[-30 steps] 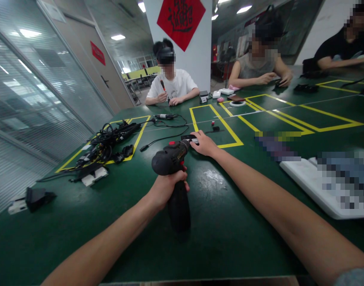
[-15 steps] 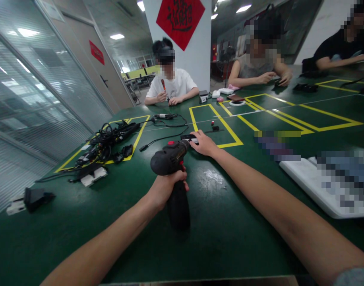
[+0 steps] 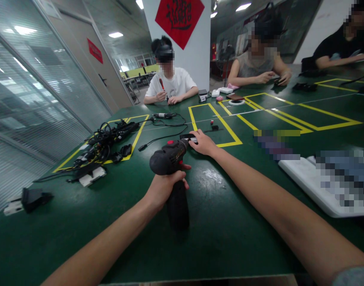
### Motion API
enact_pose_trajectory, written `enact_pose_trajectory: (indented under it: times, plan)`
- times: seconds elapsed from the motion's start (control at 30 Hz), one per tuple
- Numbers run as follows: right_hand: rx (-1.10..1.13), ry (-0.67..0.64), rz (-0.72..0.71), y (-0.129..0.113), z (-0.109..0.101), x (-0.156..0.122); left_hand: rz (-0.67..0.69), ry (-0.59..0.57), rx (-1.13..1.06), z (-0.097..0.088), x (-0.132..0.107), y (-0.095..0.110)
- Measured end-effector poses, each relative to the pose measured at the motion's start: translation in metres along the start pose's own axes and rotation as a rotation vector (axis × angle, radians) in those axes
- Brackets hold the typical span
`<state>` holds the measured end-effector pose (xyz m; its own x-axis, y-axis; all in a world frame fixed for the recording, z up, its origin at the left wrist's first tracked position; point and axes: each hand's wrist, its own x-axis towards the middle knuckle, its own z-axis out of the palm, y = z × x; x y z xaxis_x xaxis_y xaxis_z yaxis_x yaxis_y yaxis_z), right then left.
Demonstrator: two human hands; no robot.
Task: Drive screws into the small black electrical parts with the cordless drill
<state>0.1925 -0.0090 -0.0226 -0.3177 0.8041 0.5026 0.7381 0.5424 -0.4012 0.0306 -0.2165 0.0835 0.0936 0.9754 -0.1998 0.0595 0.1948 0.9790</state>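
Note:
My left hand is wrapped round the grip of a black cordless drill with a red button on top. The drill points away from me, and my left index finger sticks out in front of the trigger. At the drill's chuck, my right hand has its fingers closed on a small black and silver-white piece. The fingers and the chuck hide much of that piece, and I cannot tell whether the bit touches it. Beyond my right hand lies a small black part inside a yellow taped rectangle.
Tangled black cables and adapters are at the left. A black and white adapter piece lies near the left edge. On the right is a white tray with blurred contents. Several people sit across the green table, one holding a screwdriver.
My left index finger has come off the trigger and now stretches forward. The drill and my right hand stay in almost the same place.

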Motion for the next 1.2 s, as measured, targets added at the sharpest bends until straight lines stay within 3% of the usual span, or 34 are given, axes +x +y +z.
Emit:
enact_pose_trajectory:
  times: [0.27,1.2]
  plan:
    - [0.001,0.001,-0.004,0.0014,0.0015,0.0008,0.036,-0.036,0.057,-0.0048,0.0057,-0.0058]
    - [0.002,0.001,0.003,0.0007,0.0012,0.0005,0.054,0.014,-0.002,0.0008,0.0044,-0.0022]
